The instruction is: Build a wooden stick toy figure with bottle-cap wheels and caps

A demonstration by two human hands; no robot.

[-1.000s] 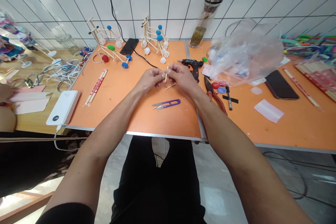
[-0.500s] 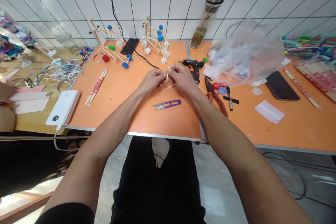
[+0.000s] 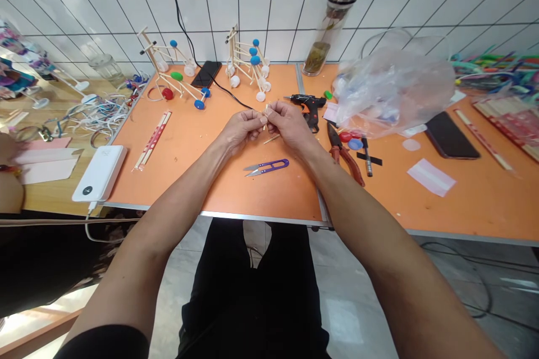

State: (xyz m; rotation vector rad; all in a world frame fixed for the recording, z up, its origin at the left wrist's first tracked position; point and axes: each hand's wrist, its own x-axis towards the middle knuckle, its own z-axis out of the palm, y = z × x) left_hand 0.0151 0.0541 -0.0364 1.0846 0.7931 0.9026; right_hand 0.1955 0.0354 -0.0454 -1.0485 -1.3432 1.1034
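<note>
My left hand [image 3: 244, 128] and my right hand [image 3: 287, 122] meet over the orange table [image 3: 202, 179], fingertips pinched together. Both grip a short pale wooden stick [image 3: 265, 126], which the fingers largely cover. Another thin wooden stick [image 3: 272, 138] lies on the table just under my right hand. Closer to me are purple thread snips [image 3: 266, 167], blades pointing left. Beyond my right hand rests a black glue gun [image 3: 309, 106]. Red-handled pliers [image 3: 345, 157] lie beside my right wrist.
Two stick models with coloured caps, one on the left [image 3: 181, 84] and one near the middle [image 3: 248, 61], stand by the wall. A tea bottle [image 3: 330, 28], a plastic bag [image 3: 396, 87], and a phone [image 3: 450, 136] sit behind and right. A power bank [image 3: 100, 173] and wrapped chopsticks [image 3: 154, 140] are left.
Both hands stay pinched together at nearly the same spot. My fingers have closed in further around the short stick, so less of it shows. The view has shifted slightly.
</note>
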